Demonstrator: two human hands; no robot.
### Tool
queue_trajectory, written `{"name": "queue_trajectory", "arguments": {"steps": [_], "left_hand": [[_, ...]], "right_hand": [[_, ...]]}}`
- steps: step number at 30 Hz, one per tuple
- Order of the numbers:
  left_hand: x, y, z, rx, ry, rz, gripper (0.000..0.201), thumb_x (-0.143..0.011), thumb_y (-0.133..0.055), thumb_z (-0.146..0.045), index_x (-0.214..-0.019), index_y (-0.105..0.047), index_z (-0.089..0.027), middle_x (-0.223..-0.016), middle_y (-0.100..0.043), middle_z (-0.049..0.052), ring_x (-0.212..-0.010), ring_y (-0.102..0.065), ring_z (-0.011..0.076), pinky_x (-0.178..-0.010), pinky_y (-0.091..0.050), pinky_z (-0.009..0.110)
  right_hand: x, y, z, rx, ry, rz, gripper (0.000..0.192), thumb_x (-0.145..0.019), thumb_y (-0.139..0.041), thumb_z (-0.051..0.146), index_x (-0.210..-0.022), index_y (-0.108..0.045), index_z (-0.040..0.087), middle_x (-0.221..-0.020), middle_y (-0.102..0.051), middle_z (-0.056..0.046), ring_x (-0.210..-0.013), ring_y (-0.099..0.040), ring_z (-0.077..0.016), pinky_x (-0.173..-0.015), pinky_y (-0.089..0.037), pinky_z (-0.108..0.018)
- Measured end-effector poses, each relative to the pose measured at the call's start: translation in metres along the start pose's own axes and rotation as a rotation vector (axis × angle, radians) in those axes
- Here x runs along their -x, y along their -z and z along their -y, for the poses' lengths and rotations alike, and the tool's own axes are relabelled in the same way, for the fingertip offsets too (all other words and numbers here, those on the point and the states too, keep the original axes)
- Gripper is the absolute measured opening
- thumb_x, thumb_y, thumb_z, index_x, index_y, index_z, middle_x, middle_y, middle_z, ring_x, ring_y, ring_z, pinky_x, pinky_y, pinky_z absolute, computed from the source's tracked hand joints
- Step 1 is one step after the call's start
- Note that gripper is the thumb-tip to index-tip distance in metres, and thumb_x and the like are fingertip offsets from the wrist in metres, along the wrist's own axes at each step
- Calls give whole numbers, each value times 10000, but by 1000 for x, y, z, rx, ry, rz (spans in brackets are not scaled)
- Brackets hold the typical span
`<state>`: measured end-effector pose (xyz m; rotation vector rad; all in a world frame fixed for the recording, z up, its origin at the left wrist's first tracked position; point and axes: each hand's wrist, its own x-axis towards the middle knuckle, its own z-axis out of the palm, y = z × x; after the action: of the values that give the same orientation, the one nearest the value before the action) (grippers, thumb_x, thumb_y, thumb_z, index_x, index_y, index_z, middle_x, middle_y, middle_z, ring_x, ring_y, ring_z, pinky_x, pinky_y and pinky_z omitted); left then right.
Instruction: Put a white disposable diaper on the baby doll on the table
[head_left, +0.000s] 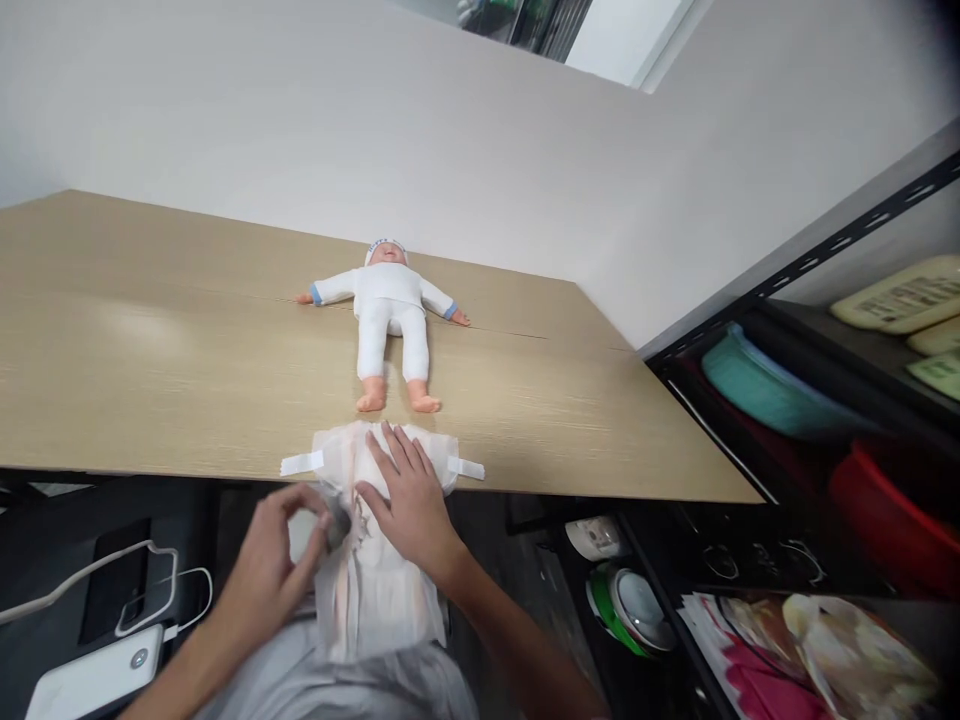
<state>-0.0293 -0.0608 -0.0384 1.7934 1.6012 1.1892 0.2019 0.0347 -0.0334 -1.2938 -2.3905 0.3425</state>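
Observation:
An unfolded disposable diaper (pixel 386 600) hangs over the table's front edge towards my lap. Its upper end lies on the tabletop, with a white tab sticking out on each side. My right hand (pixel 409 495) rests flat on the upper part, fingers stretched out. At the diaper's left edge, my left hand (pixel 281 550) has thumb and fingers curled together around something whitish and grey, too unclear to name. Beyond the diaper a baby doll (pixel 390 300) lies on its back, arms spread and feet towards me, in white clothes with blue cuffs and a cap.
The wooden table (pixel 187 380) runs along a white wall. On the right, a black shelf holds a teal basin (pixel 772 380), a red basin (pixel 900 510) and packages (pixel 900 295). At lower left lies a white power bank (pixel 97 675) with a cable.

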Motion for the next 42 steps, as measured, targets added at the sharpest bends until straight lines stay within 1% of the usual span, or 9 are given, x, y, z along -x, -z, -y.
{"name": "queue_trajectory", "arguments": {"steps": [5, 8, 11, 14, 19, 21, 27, 33, 42], "left_hand": [[-154, 20, 0, -505, -446, -108, 383, -1097, -600, -213, -1474, -663, -235, -1466, -761, 175, -1340, -722, 384, -1166, -538, 583], [-238, 3, -9, -657, -717, 183, 770, -984, -572, -5, -1704, -550, -278, -1804, -518, 174, -1632, -541, 384, -1291, -464, 585], [-284, -24, -11, -742, -943, 542, 1093, -819, -674, 86, -1771, -464, -409, -1924, -347, 61, -1763, -373, 365, -1374, -384, 548], [-301, -49, -8, -762, -1012, 654, 1073, -772, -748, 68, -1721, -528, -382, -1916, -369, 54, -1758, -381, 380, -1381, -371, 533], [-307, -65, -7, -617, -1102, 660, 382, -968, -715, -124, -1317, -758, -275, -1702, -665, 83, -1593, -576, 370, -1332, -400, 543], [-310, -64, -11, -557, -1101, 664, 276, -1014, -672, -189, -1265, -758, -266, -1572, -754, 103, -1515, -622, 382, -1273, -437, 560], [-339, -37, -52, -254, -914, 654, 302, -1020, -635, -275, -1303, -734, -240, -1301, -815, 125, -1285, -704, 352, -1091, -523, 486], [-384, -4, -99, -15, -695, 635, 479, -952, -850, -529, -1317, -747, -237, -1285, -806, 70, -1143, -747, 277, -1001, -559, 394], [-398, 2, -107, 54, -685, 531, 456, -952, -884, -483, -1322, -734, -260, -1307, -791, 39, -1285, -755, 305, -1087, -561, 407]], "right_hand": [[-1, 3, -4, 37, 33, 11, 726, -1172, -627, 513, -1818, -423, 251, -1911, -345, -104, -1789, -317, -329, -1460, -327, -608], [-3, 5, -6, 40, 43, 25, 736, -1170, -632, 507, -1825, -408, 257, -1912, -339, -100, -1789, -318, -333, -1454, -340, -620], [-3, 6, -6, 43, 33, 34, 746, -1172, -627, 503, -1828, -396, 236, -1917, -328, -104, -1793, -307, -337, -1450, -344, -635], [-2, 5, -6, 41, 32, 39, 750, -1172, -626, 497, -1830, -390, 225, -1916, -328, -116, -1793, -304, -342, -1441, -360, -646], [-4, 6, -7, 25, 23, 56, 764, -1153, -659, 504, -1829, -401, 256, -1908, -351, -109, -1790, -315, -344, -1443, -363, -644], [-7, 8, -10, 19, 15, 81, 778, -1145, -670, 516, -1829, -402, 260, -1913, -340, -104, -1792, -310, -347, -1447, -354, -648], [-36, 13, -30, 25, 28, 169, 711, -1193, -567, 509, -1831, -393, 248, -1931, -270, -93, -1811, -258, -332, -1464, -307, -655], [-92, 13, -59, 42, 73, 174, 684, -1230, -460, 523, -1842, -362, 233, -1939, -246, -101, -1819, -230, -316, -1481, -258, -622], [-226, 4, -114, 86, 85, 132, 638, -1221, -558, 440, -1772, -474, 129, -1885, -374, -208, -1772, -335, -372, -1463, -257, -609]]}}
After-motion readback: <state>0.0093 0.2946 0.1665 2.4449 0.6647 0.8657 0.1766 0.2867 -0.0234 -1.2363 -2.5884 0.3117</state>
